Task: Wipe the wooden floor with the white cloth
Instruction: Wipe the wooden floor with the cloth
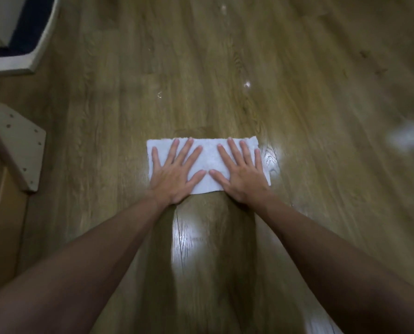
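Left hand (174,175), right hand (243,175) flat on white cloth (208,162), wooden floor (201,68).

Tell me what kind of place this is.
Probably a room in a home: a wood-grain plank floor, a white-edged dark mat at far left, and a pale furniture board with screw holes.

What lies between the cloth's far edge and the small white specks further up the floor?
Only bare wooden floor shows between the white cloth and the white specks in the head view.
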